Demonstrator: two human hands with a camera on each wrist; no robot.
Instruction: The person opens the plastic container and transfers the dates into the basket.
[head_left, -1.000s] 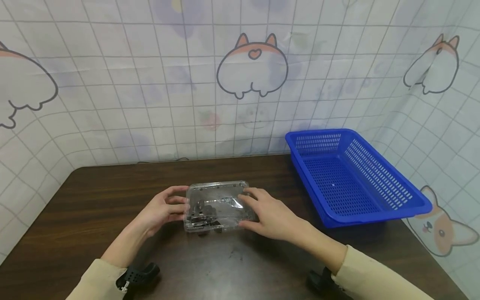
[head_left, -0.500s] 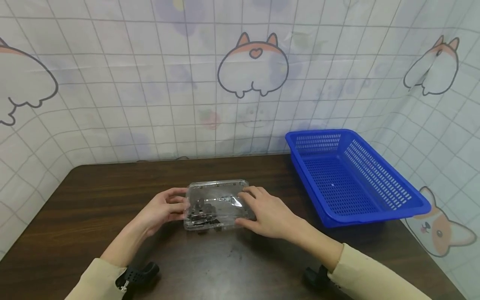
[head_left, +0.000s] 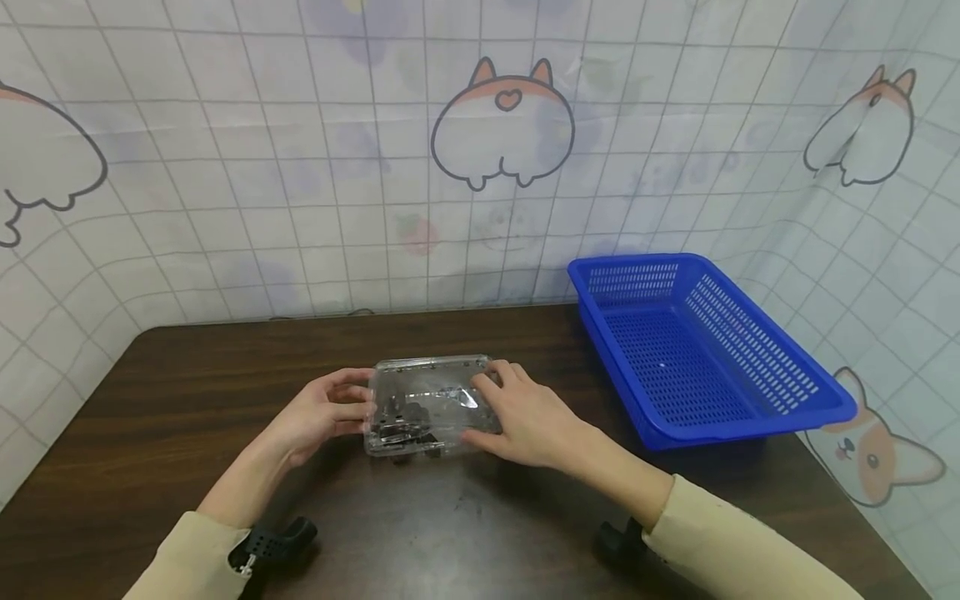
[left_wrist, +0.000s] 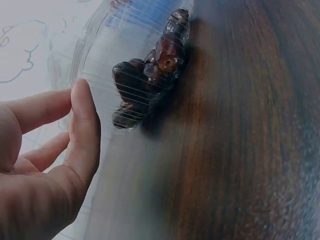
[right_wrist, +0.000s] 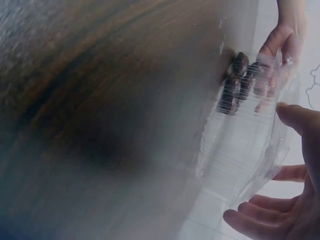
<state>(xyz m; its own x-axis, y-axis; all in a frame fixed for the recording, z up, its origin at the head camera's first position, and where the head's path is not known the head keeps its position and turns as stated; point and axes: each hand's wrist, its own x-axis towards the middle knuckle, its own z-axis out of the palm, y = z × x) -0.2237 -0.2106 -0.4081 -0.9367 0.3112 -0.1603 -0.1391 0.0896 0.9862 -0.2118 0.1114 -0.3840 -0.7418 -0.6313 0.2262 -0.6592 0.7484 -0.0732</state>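
A clear plastic clamshell box (head_left: 431,392) is on the table, its lid down. Inside, gathered toward its left end, lie several dark red-brown dates (left_wrist: 165,57), also seen in the right wrist view as a dark cluster. My left hand (head_left: 322,412) holds the box's left end, with fingertips at the rim in the left wrist view. Over the right end reaches my right hand (head_left: 525,417), thumb on the near side and fingers toward the far side. In the right wrist view its thumb (right_wrist: 295,117) meets the box's rim; the box hides some fingertip contact.
A blue plastic basket (head_left: 682,358) with slotted sides stands at the right of the dark wood table (head_left: 420,533). Behind it hangs a white gridded wall covering (head_left: 360,192) with cartoon dogs. Black wrist mounts sit under both sleeves.
The right hand has shifted slightly left along the box, its thumb farther in over the near edge. The left hand stays at the left end. The head view has moved a little.
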